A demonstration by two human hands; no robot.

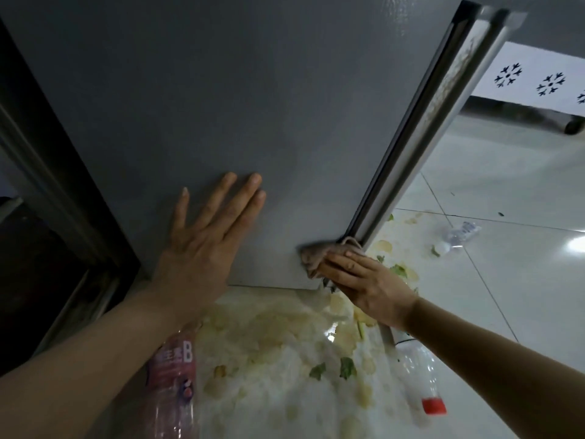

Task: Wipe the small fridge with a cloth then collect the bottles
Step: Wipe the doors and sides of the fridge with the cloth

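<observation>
Head view looks down the grey side of the small fridge, which fills the far half of the scene. Left hand lies flat on that panel with fingers straight and spread, gripping nothing — most likely a brace, so the body stays steady and the cabinet does not shift under the wiping pressure. Right hand presses a crumpled brownish cloth against the fridge's low right corner, just where the door seal meets the floor; its fingers look fairly straight over the cloth, pushing rather than pinching. That corner seems chosen because yellowish spill and green scraps lie on the floor right beneath it. Three bottles wait — a pink-labelled bottle near left, a red-capped bottle near right under the forearm, and a clear bottle farther right. None is collected yet.
</observation>
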